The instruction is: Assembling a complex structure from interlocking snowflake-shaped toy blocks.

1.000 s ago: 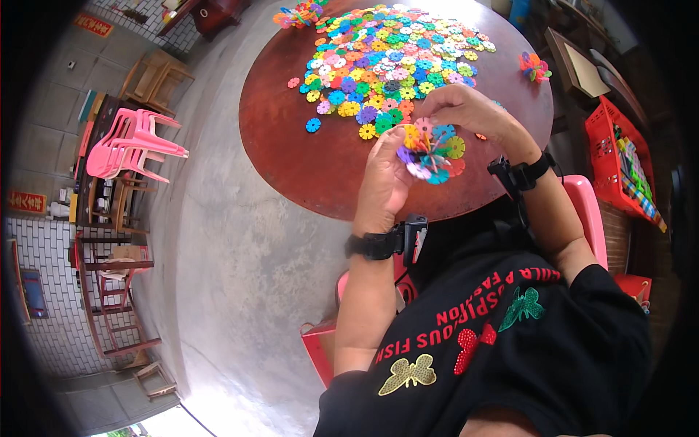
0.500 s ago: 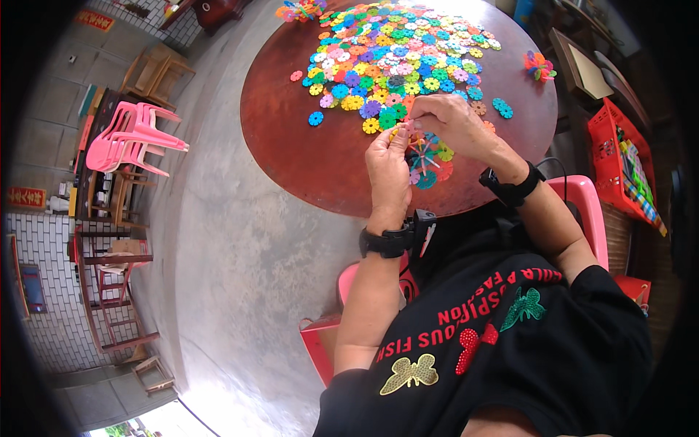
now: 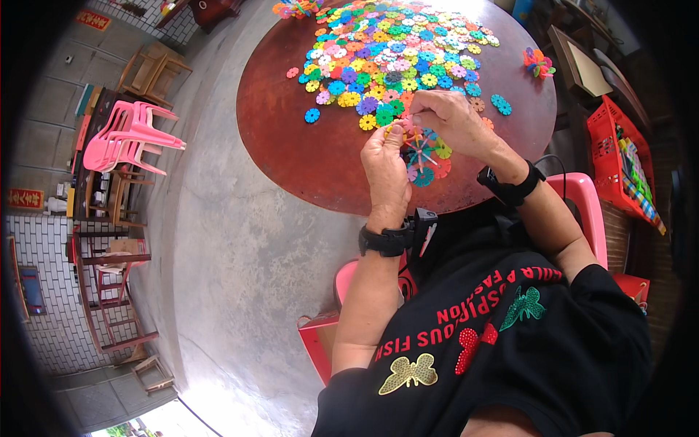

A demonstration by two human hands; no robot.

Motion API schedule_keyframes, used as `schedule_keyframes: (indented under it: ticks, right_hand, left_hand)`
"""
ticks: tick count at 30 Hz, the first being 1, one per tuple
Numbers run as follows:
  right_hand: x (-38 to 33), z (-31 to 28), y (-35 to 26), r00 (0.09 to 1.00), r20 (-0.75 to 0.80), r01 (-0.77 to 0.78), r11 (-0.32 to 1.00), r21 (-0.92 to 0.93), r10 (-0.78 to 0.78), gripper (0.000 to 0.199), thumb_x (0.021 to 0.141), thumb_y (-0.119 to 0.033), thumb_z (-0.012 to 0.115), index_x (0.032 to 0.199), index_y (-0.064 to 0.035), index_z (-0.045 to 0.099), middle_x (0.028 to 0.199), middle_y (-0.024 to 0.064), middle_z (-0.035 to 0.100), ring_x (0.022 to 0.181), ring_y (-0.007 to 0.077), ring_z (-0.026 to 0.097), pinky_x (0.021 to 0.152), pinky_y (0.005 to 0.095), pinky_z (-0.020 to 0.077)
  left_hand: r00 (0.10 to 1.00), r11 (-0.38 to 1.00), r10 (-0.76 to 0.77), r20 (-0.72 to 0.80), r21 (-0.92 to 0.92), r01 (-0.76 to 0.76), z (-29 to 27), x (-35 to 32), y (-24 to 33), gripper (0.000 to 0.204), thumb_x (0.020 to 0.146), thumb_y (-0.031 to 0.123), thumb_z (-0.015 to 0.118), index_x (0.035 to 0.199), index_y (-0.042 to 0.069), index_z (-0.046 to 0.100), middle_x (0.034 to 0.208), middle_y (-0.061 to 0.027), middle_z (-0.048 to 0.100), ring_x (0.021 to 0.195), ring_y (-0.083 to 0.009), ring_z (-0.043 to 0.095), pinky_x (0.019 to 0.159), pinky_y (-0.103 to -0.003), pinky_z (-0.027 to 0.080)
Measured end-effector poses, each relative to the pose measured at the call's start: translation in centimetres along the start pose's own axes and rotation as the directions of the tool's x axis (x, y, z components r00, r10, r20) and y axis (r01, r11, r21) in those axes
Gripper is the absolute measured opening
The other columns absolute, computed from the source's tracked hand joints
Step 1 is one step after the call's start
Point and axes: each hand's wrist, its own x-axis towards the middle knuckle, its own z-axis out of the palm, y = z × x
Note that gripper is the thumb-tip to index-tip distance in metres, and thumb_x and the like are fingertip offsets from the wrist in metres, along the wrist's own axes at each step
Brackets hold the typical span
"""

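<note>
Near the front of the round table, my left hand point(image 3: 387, 164) has its thumb and fingers closed on the edge of a cluster of interlocked plastic flower discs point(image 3: 423, 159). Teal, orange, green and purple discs fan out around its pale middle. Just above, my right hand point(image 3: 457, 122) pinches at a pink notched disc point(image 3: 409, 124) on the upper side of the cluster. Fingertips of both hands nearly meet there, and the fingers hide how the disc is seated. Beyond my hands spreads a wide pile of loose flower discs point(image 3: 393, 62) in many colours.
The reddish-brown round table point(image 3: 284, 138) carries two finished-looking disc balls, one at the right edge point(image 3: 537, 63) and one at the far left point(image 3: 297, 7). A red basket point(image 3: 608, 156) of toys stands to the right. Stacked pink chairs point(image 3: 131, 138) stand off left.
Both hands stay at the cluster with only slight shifts. The right fingertips have moved a little upward and the cluster has turned slightly. The whole view has drifted a little.
</note>
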Motion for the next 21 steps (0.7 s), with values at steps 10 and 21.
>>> schedule_keyframes:
  ticks: [10, 21]
  right_hand:
    - [1.2, -1.6, -0.2, 0.963, 0.177, -0.230, 0.963, 0.141, 0.204, 0.010, 0.083, -0.008, 0.059, 0.086, 0.0013, 0.062, 0.074, 0.0080, 0.064, 0.073, 0.0148, 0.063, 0.066, 0.0287, 0.0475]
    - [0.4, -2.3, -0.5, 0.880, 0.208, -0.472, 0.829, 0.301, 0.426, 0.021, 0.091, -0.021, 0.055, 0.092, -0.0006, 0.061, 0.069, -0.0021, 0.051, 0.064, 0.0058, 0.049, 0.056, 0.0220, 0.0415]
  left_hand:
    - [0.957, 0.916, -0.201, 0.209, -0.305, 0.259, -0.1, 0.2, 1.9, 0.036, 0.095, 0.031, 0.050, 0.114, 0.000, 0.054, 0.103, -0.0088, 0.061, 0.091, -0.0186, 0.060, 0.080, -0.034, 0.050]
    - [0.959, 0.851, -0.177, 0.223, -0.455, 0.263, -0.7, 0.4, 2.2, 0.047, 0.094, 0.039, 0.047, 0.124, 0.002, 0.047, 0.112, -0.0105, 0.058, 0.100, -0.0231, 0.059, 0.084, -0.038, 0.050]
